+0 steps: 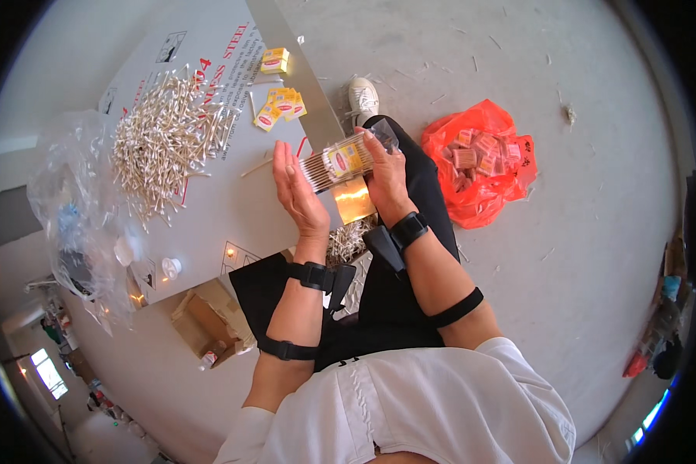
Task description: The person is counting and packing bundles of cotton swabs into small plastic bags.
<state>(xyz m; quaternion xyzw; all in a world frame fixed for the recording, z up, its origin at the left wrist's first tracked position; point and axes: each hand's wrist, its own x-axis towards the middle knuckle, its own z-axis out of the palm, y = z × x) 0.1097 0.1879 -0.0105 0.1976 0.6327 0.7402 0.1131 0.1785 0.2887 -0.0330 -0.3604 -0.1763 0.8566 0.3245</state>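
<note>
A clear pack of cotton swabs with a yellow card inside is held over the table's right edge. My right hand grips its right end, thumb on top, and a loose clear plastic flap sticks out there. My left hand is stretched flat, fingers straight and together, with its palm side against or very near the pack's left end. Swabs lie in parallel rows in the pack. Several yellow cards are spread on the table, below a small stack of yellow cards.
A large heap of loose swabs covers the left of the grey metal table, beside a crumpled clear bag. A red plastic bag of filled packs stands on the floor at right. An open cardboard box sits below the table.
</note>
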